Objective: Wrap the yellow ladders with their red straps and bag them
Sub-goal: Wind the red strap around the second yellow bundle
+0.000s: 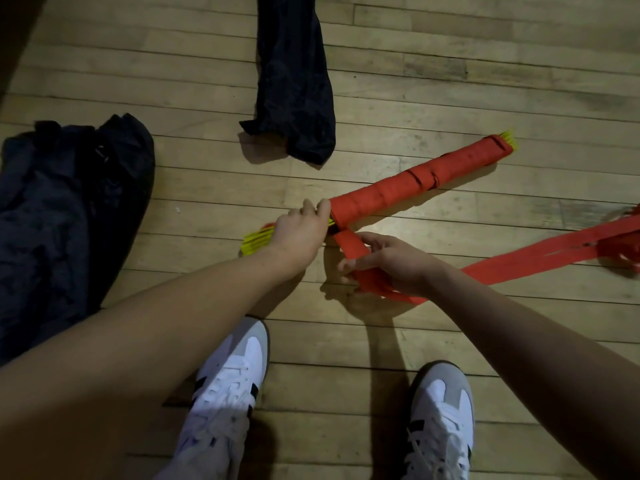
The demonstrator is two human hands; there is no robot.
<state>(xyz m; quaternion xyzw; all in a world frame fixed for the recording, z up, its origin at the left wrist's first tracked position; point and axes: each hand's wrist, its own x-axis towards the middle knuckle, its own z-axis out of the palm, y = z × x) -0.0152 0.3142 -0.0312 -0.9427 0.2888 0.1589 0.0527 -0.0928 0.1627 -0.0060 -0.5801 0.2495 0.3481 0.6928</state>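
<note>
A bundle of yellow ladder rungs (258, 240) lies slanted on the wooden floor, most of its length wound in red strap (415, 180). Yellow tips show at both ends. My left hand (301, 230) grips the bundle just left of the wound part, near its bare lower end. My right hand (388, 261) holds a loop of the loose red strap right below the bundle. The rest of that strap (540, 256) trails off along the floor to the right edge. A small dark bag (294, 81) lies flat beyond the bundle.
A larger crumpled dark bag (69, 209) sits on the floor at the left. My two white shoes (228, 382) stand close below my hands. A tangle of more red strap (623, 244) lies at the right edge. Bare floorboards lie between the bags.
</note>
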